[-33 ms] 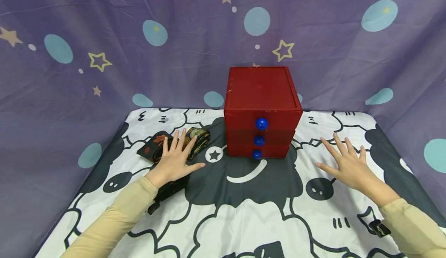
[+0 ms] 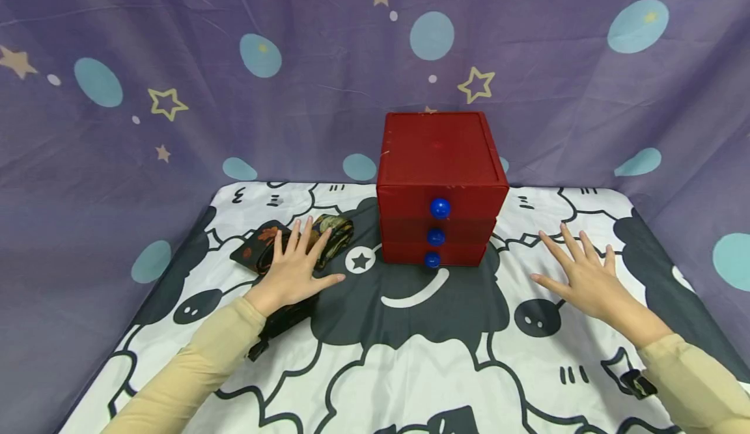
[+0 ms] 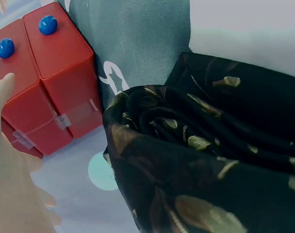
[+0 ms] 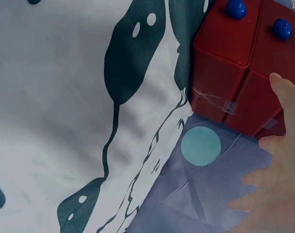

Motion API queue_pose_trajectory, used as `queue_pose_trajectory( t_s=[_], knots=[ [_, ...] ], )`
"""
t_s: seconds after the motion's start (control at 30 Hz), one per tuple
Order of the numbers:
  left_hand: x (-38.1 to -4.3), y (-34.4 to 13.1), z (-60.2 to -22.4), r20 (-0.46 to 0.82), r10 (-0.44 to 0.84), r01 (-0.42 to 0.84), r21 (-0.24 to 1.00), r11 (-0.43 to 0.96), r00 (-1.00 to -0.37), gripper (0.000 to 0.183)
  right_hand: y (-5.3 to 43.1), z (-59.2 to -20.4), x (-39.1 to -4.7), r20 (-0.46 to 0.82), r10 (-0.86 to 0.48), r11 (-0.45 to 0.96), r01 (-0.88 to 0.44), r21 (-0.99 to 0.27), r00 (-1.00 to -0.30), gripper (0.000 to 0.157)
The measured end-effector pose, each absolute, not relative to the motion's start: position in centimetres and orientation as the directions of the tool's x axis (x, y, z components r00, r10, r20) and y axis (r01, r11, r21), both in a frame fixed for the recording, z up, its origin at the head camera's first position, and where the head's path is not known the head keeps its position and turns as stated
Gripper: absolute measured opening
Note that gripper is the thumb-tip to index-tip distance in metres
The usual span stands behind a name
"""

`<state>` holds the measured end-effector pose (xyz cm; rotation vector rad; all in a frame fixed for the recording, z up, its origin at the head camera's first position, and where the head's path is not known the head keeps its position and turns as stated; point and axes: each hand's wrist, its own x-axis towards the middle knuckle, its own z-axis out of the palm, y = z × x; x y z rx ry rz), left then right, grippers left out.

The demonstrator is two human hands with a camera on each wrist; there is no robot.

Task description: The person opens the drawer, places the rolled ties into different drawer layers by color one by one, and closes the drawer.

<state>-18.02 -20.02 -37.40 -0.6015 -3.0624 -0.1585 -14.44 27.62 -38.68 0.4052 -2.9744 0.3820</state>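
My left hand (image 2: 287,278) is spread palm down over a dark cloth (image 2: 335,239) patterned with leaves, overlapping it in the head view. The cloth is folded and rolled, and part of it is hidden by the hand. Its loose layers (image 3: 176,141) show large in the left wrist view. Fingers apart, my right hand (image 2: 588,281) is held over the printed cover on the right, with nothing in it. Between and beyond the hands stands a red box of three drawers (image 2: 438,151), each front bearing a blue knob (image 2: 440,208). All its drawers are closed.
A white and dark grey cartoon-print cover (image 2: 410,382) lies over the table. Behind the red box hangs a purple curtain (image 2: 328,122) with stars and blue dots. Clear tape (image 4: 213,101) runs across the box's side.
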Motion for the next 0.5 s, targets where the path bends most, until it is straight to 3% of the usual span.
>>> queue_pose_trajectory(
  t_s=[0.5],
  knots=[
    [-17.83,-19.97,-37.26,0.031,0.381,0.382,0.105,0.918,-0.924,0.089,27.45,-38.13,-14.54,0.120,-0.249,0.936,-0.271,-0.226,-0.961,0.078]
  ],
)
